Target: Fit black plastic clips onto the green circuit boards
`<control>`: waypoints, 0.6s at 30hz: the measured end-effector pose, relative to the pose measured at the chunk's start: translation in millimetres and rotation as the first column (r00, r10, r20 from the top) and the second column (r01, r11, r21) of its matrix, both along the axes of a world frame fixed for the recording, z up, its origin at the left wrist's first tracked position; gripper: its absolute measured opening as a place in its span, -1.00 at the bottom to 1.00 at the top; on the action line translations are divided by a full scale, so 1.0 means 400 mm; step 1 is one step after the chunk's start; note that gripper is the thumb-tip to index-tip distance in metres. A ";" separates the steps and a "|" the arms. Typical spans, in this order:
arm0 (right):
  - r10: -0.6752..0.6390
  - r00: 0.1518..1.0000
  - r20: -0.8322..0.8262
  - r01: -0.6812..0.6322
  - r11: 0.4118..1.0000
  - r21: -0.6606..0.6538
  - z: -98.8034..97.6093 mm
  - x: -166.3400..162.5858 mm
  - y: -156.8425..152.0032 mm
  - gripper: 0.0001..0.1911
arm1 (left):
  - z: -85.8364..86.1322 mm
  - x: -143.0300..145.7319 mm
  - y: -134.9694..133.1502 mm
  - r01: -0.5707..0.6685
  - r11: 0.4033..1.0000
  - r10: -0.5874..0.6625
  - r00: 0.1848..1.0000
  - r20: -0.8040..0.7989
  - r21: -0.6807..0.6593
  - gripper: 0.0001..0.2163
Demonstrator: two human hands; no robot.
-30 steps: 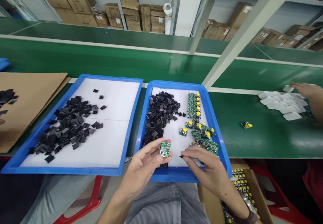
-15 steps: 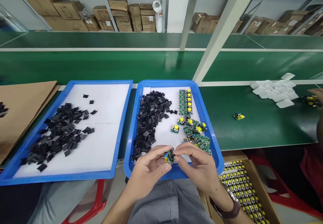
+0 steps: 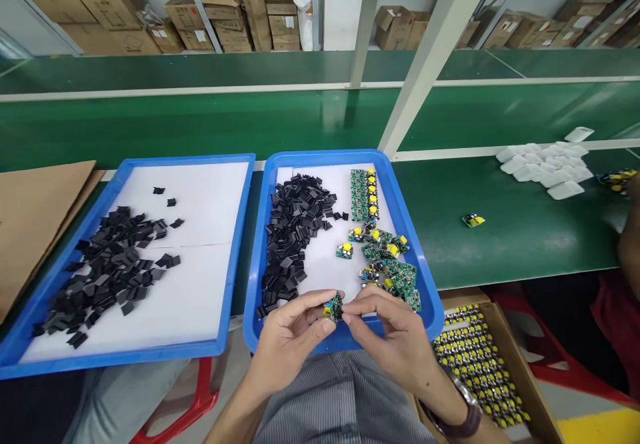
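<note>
now: pcb [image 3: 335, 307] over blue tray [image 3: 325, 157], near side
l hand [image 3: 295, 341] pinches it; r hand [image 3: 393, 337] near-closed at edge, hold unclear

From where I'm standing: left tray [image 3: 185, 160] and right tray [image 3: 323, 156] look like smooth blue plastic, slight sheen; white liner [image 3: 320, 264] in the right one is matt, papery. Black pieces [image 3: 295, 221]: smooth, plastic-looking, some faces catching light. Held board [image 3: 336, 308]: green, rough with solder and parts. Worktop [image 3: 450, 251]: smooth, semi-gloss green. Far-right white parts [image 3: 545, 164]: smooth plastic look. Sheet at left [image 3: 40, 217]: matt brown cardboard. Near shirt [image 3: 325, 394]: striped matt cloth.
</note>
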State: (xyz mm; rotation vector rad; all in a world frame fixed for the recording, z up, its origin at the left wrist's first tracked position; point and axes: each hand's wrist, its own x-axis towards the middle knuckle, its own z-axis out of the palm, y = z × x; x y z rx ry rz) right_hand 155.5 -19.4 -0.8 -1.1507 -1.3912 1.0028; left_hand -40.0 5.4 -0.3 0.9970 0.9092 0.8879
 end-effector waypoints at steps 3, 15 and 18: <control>-0.029 0.999 -0.013 0.029 1.000 -0.002 0.000 -0.008 -0.001 -0.82 | -0.004 -0.001 -0.001 -0.005 1.000 0.006 1.000 -0.018 0.030 -0.71; -0.068 0.997 -0.048 0.068 0.998 0.002 0.000 -0.013 -0.011 -0.82 | 0.003 -0.001 -0.004 0.025 1.000 -0.026 0.999 0.046 0.016 -0.70; -0.058 0.998 -0.033 0.058 0.998 -0.003 0.004 -0.011 -0.012 -0.83 | 0.003 -0.001 -0.003 0.032 0.999 -0.033 0.998 0.052 0.020 -0.69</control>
